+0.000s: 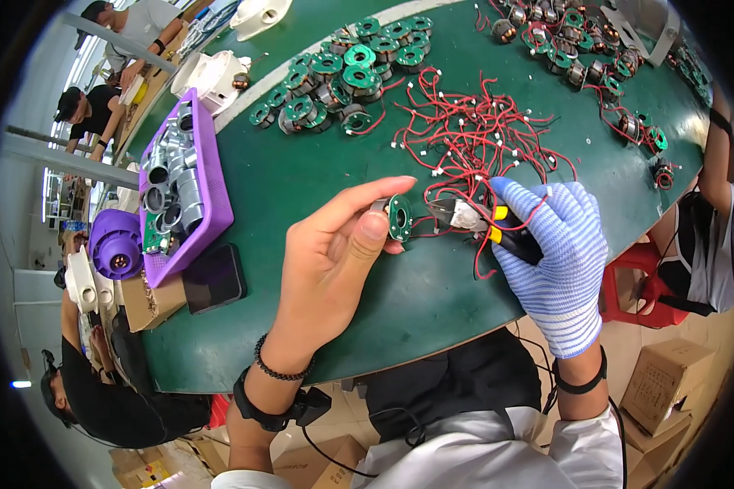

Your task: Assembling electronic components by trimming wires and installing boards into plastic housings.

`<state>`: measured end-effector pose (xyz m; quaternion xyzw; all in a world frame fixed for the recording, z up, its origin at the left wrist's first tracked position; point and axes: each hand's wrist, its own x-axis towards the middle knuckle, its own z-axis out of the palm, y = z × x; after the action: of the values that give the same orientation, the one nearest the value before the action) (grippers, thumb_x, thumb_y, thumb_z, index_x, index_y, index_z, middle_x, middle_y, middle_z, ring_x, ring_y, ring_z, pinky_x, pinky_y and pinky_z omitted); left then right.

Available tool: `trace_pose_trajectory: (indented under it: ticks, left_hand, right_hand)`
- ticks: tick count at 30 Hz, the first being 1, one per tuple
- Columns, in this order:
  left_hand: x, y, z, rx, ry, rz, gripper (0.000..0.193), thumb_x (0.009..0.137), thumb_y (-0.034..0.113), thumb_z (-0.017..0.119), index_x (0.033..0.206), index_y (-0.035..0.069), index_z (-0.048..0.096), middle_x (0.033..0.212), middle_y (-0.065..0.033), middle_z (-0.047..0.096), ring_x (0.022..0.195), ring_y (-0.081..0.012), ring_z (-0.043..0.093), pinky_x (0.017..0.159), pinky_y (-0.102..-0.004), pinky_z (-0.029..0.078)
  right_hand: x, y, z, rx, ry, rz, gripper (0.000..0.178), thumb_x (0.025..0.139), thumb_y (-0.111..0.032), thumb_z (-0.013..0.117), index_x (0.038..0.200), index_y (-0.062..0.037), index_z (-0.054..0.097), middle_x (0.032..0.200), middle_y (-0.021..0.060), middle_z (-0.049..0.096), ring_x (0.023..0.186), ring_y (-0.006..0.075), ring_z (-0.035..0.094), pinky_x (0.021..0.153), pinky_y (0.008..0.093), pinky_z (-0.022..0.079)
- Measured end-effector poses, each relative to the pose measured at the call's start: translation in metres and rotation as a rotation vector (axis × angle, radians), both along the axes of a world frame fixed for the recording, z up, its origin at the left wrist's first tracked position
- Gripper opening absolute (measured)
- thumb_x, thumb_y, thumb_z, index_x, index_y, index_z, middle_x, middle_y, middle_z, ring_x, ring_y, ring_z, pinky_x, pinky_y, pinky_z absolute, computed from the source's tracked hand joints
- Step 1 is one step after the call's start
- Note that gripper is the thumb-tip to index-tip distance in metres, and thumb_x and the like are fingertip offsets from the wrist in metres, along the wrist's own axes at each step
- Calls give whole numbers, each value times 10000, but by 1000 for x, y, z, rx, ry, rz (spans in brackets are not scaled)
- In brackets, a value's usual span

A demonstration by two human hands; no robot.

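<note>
Bare left hand (pixel 330 253), frame centre, pinches a small green coil (pixel 399 218) between thumb and forefinger, just above the tabletop (pixel 302 187). Gloved right hand (pixel 559 248) is closed on yellow-handled cutters (pixel 497 228), tips just right of the coil. Judgement: keep coil steady, lead taut, cut close. Red wire pile (pixel 473 134) lies just above; purple tray (pixel 212 196) at left.

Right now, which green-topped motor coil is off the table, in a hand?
The coil pinched in the bare left hand; the other coils lie heaped on the green table.
</note>
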<state>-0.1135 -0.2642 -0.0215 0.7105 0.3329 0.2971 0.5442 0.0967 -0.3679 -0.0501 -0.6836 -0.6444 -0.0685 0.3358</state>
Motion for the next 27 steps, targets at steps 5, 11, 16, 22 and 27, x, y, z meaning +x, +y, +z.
trace_pose_trajectory:
  ticks: [5, 11, 16, 22, 27]
  left_hand:
    - [-3, 5, 0, -92, -127, -32, 352, 1040, 205, 587, 1312, -18, 599, 977, 1, 571, 874, -58, 542, 816, -255, 524]
    - [-8, 9, -7, -70, -184, 88, 341, 992, 126, 654, 1282, -40, 582, 1060, -42, 583, 930, -83, 572, 832, -246, 516]
    - [-12, 11, -7, -71, -223, 101, 338, 982, 129, 672, 1264, -38, 587, 1064, -45, 587, 921, -80, 580, 814, -236, 516]
    - [-12, 16, -5, -41, -264, 120, 314, 981, 103, 658, 1259, -28, 589, 1036, -27, 582, 913, -77, 590, 811, -234, 519]
    - [-21, 26, -4, -69, -316, 227, 352, 914, -10, 696, 1250, -29, 593, 1073, -34, 562, 911, -75, 600, 782, -199, 517]
  right_hand:
    - [0, 1, 9, 86, -1, -140, 586, 614, -72, 811, 1189, -97, 696, 926, 83, 626, 904, 297, 605, 826, 427, 461]
    - [15, 2, 62, -33, -314, -118, 358, 682, -122, 778, 1031, -110, 698, 894, 64, 582, 891, 281, 586, 873, 448, 444]
    - [19, 28, 119, -271, -653, -113, 237, 745, -150, 725, 978, -105, 725, 937, 70, 616, 983, 273, 603, 946, 432, 441]
    - [21, 54, 150, -619, -875, -207, 193, 836, -156, 664, 985, -95, 770, 1094, 106, 683, 1133, 243, 602, 1038, 433, 392]
    - [53, 34, 131, -300, -572, -267, 242, 708, -119, 747, 944, -81, 711, 1013, 126, 617, 1047, 306, 576, 980, 447, 414]
